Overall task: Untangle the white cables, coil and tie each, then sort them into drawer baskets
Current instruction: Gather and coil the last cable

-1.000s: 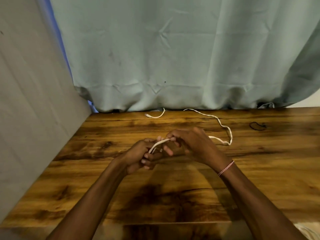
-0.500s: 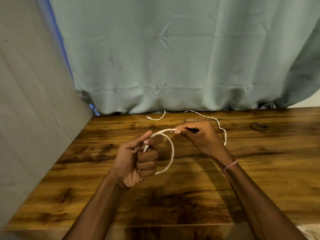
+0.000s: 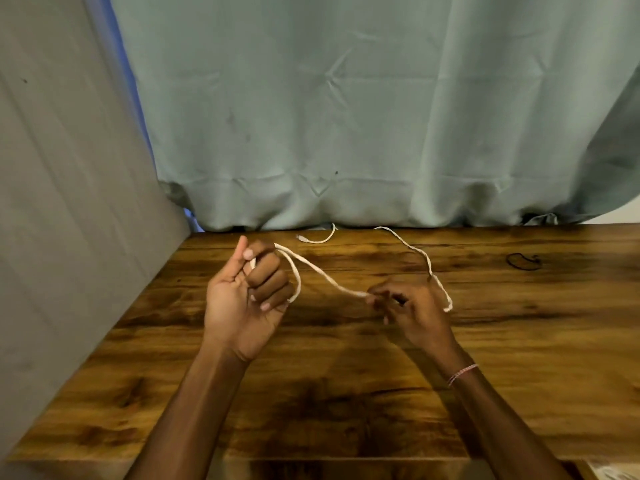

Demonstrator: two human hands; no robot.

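head | white cable (image 3: pixel 322 274) betw. left hand (image 3: pixel 246 296) & right hand (image 3: pixel 407 308), both gripping

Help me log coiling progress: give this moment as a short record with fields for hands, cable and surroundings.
left hand: palm up, fingers curled round a loop of the white cable
right hand: pinches the same cable further along
cable slack: sags between the hands, then trails over the wooden table to the curtain
plug end: lies by the curtain, ungripped
drawer baskets: not in view
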